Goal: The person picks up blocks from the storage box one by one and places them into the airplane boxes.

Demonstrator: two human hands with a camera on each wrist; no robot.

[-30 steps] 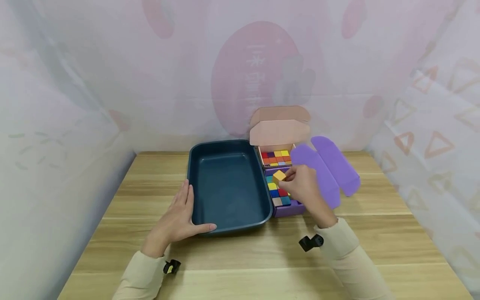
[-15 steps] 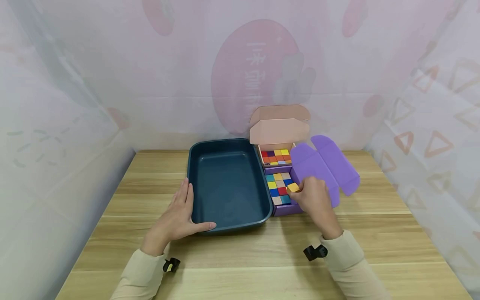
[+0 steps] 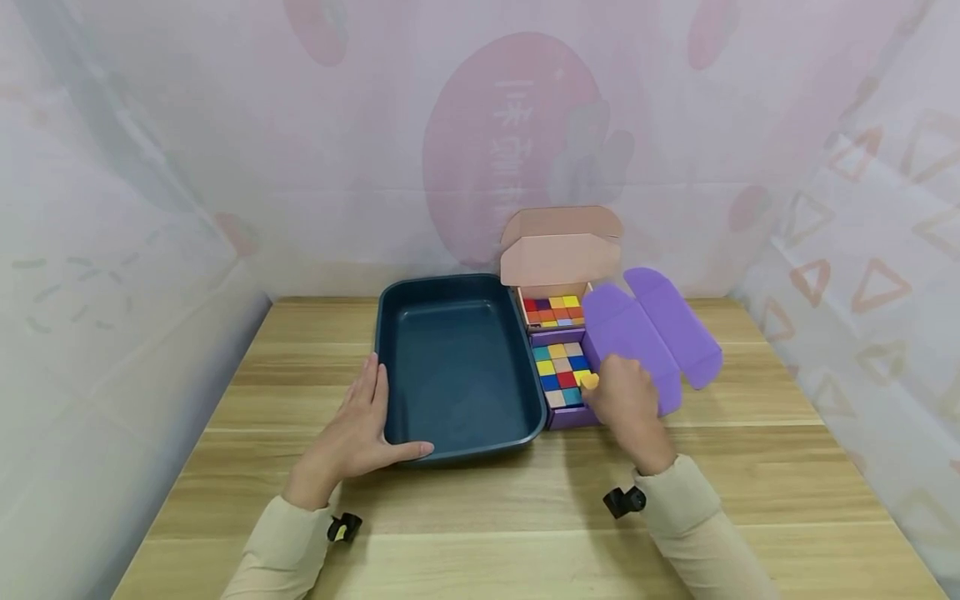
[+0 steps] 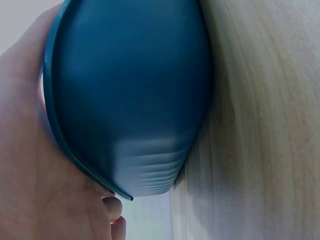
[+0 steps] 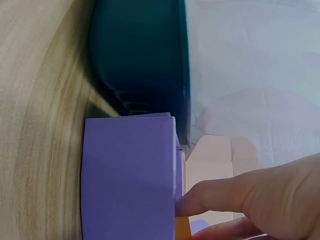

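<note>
My left hand [image 3: 347, 429] rests at the near left corner of a dark blue tray [image 3: 457, 375], its thumb along the near rim and its fingers straight along the left side. In the left wrist view the palm lies against the rim. To the right stands an open purple box [image 3: 576, 417] with several coloured cube blocks in rows. My right hand [image 3: 628, 400] pinches an orange-yellow block [image 3: 590, 382] at the box's right side, low over the other blocks. In the right wrist view the block [image 5: 183, 228] shows between thumb and finger, right at the box's edge [image 5: 127, 175].
Behind the purple box, a pinkish cardboard box [image 3: 555, 258] stands open with its lid raised, holding several coloured blocks. The purple lid [image 3: 652, 333] spreads to the right. Everything stands on a wooden table [image 3: 465, 533] before a printed cloth backdrop [image 3: 337, 167].
My right hand has moved right and down with the orange-yellow block, from above the middle of the purple box to its right side. My left hand has stayed on the tray.
</note>
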